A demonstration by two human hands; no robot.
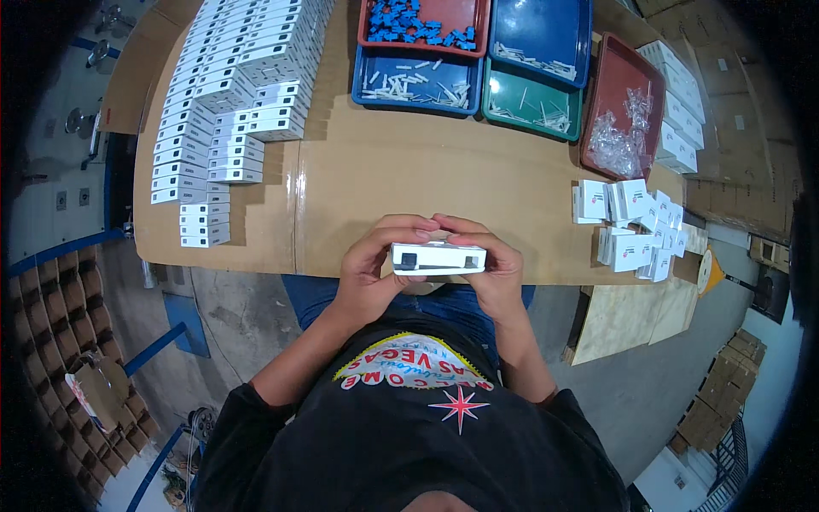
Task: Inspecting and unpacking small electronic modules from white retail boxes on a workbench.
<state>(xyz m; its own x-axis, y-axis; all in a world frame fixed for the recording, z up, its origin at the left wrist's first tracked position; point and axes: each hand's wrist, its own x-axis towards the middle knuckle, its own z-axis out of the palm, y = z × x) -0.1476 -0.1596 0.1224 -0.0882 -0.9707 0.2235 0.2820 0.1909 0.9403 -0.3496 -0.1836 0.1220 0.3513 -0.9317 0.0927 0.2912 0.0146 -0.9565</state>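
Between my two hands, just over the near edge of the cardboard-covered table [367, 179], is a small white box [439, 259] with a dark square mark on one end. My left hand [373, 260] wraps round its left side, thumb underneath and fingers over the top. On the other side my right hand [490, 263] grips the right end in the same way. The fingertips of both hands nearly meet along the far edge. What is inside the box does not show.
Tall rows of stacked white boxes [230, 94] fill the far left. At the back stand red, green and blue trays [418, 104] of small blue and white parts. A red tray [597, 85] holds clear plastic pieces. Loose white boxes [631, 249] lie at right.
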